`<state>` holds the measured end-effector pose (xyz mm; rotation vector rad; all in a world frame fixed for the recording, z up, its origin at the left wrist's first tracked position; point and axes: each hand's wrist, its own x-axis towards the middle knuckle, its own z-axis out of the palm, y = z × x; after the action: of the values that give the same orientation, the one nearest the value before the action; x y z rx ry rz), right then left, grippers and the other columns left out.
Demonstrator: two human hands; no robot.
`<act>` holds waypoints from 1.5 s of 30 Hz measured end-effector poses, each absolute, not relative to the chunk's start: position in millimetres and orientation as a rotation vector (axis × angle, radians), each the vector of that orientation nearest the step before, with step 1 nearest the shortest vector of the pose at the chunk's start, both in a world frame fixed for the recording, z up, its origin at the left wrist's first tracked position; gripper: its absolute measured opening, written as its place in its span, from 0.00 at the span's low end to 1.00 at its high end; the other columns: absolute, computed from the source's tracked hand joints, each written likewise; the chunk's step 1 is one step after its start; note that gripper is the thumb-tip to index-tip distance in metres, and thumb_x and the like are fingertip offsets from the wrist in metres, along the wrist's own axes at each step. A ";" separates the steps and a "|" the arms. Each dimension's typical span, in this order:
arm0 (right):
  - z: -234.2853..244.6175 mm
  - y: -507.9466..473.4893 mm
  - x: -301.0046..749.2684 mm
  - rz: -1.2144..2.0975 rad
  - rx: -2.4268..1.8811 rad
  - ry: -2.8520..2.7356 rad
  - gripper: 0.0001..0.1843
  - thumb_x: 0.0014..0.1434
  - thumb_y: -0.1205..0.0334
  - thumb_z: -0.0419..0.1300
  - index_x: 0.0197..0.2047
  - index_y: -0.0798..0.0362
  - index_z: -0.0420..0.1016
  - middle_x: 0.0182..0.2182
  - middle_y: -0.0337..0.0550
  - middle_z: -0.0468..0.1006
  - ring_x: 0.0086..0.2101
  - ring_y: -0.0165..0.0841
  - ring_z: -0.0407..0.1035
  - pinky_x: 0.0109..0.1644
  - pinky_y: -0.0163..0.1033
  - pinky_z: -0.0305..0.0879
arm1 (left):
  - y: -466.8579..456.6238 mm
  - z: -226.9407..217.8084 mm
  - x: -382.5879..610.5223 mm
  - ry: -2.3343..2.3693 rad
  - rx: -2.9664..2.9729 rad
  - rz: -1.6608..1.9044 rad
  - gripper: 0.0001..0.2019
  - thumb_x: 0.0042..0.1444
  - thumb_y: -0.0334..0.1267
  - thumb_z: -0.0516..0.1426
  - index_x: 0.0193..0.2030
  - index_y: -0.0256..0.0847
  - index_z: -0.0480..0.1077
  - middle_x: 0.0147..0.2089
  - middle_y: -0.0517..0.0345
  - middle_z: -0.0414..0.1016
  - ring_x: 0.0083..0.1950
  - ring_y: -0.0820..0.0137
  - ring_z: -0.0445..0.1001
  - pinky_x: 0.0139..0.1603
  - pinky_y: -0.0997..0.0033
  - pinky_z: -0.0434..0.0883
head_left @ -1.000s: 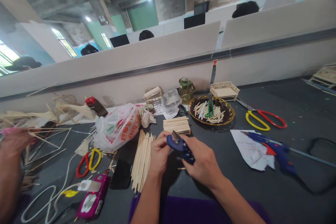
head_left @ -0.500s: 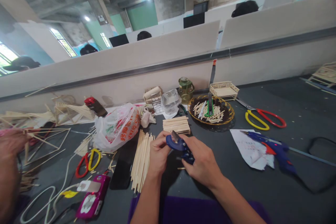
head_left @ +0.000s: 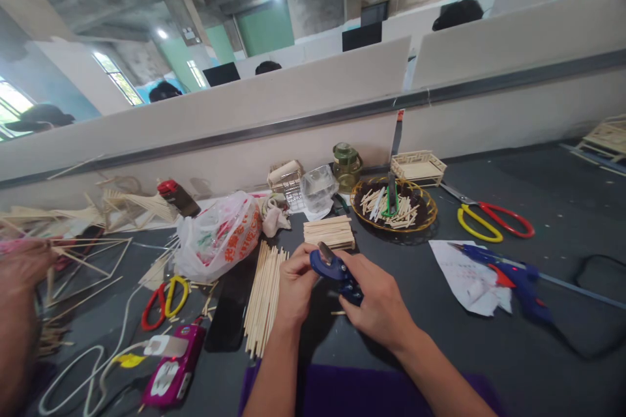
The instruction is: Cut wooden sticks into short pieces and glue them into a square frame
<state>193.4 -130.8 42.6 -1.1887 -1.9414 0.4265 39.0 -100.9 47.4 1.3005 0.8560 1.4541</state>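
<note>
My right hand (head_left: 376, 303) grips a blue cutter (head_left: 336, 272) with its metal blade pointing up and left. My left hand (head_left: 295, 287) is closed at the cutter's blade end; what its fingers pinch is too small to make out. Both hands hover over the dark table (head_left: 489, 365), just in front of a stack of short flat sticks (head_left: 328, 232). A bundle of long thin bamboo sticks (head_left: 265, 296) lies to the left of my left hand.
A woven tray of cut stick pieces (head_left: 394, 207), a blue glue gun (head_left: 508, 277) on paper, and red-yellow scissors (head_left: 489, 220) lie to the right. A plastic bag (head_left: 218, 234), more scissors (head_left: 163, 300) and a pink device (head_left: 173, 371) lie left. Another person's arm (head_left: 17, 313) works at far left.
Almost nothing differs; my hands stay together on the cutter, shifting only slightly. The other person's hand at far left moved a little.
</note>
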 end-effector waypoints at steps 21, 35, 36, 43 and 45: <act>33.5 -126.0 199.0 0.369 -1.254 -1.764 0.27 0.53 0.67 0.54 0.58 0.52 0.62 0.49 0.47 0.74 0.46 0.37 0.71 0.50 0.40 0.67 | -98.1 41.1 38.4 0.862 1.237 1.484 0.03 0.50 0.32 0.63 0.32 0.41 0.78 0.35 0.57 0.70 0.40 0.70 0.70 0.45 0.68 0.67; 20.0 -113.9 230.3 0.001 -2.181 -1.892 0.24 0.56 0.53 0.55 0.54 0.57 0.66 0.35 0.55 0.72 0.35 0.48 0.71 0.34 0.48 0.65 | -96.3 34.5 39.8 0.993 1.010 1.339 0.15 0.54 0.45 0.60 0.45 0.40 0.74 0.31 0.61 0.67 0.21 0.84 0.55 0.22 0.80 0.55; 18.4 -115.7 230.4 -0.025 -2.208 -1.921 0.24 0.56 0.52 0.56 0.52 0.56 0.67 0.34 0.56 0.72 0.36 0.49 0.70 0.33 0.49 0.65 | -95.7 33.5 39.2 1.002 0.984 1.330 0.16 0.53 0.46 0.60 0.45 0.39 0.74 0.30 0.62 0.66 0.20 0.84 0.52 0.20 0.80 0.51; 11.0 -120.4 219.7 -0.123 -2.169 -2.040 0.22 0.55 0.50 0.57 0.47 0.58 0.70 0.36 0.58 0.69 0.40 0.50 0.66 0.32 0.49 0.65 | -94.2 33.2 33.6 1.086 0.907 1.419 0.18 0.49 0.52 0.61 0.29 0.35 0.73 0.17 0.70 0.49 0.17 0.84 0.42 0.18 0.78 0.39; 11.6 -120.8 217.5 -0.152 -2.127 -2.040 0.25 0.55 0.48 0.58 0.48 0.58 0.70 0.36 0.58 0.69 0.39 0.49 0.66 0.32 0.47 0.64 | -93.2 32.9 31.4 1.078 0.840 1.452 0.19 0.48 0.51 0.62 0.25 0.34 0.71 0.16 0.70 0.48 0.17 0.84 0.42 0.17 0.79 0.39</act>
<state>217.5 -120.8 11.6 -2.1266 -2.0402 -0.1517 31.4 -93.2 32.9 0.8399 1.0783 1.4521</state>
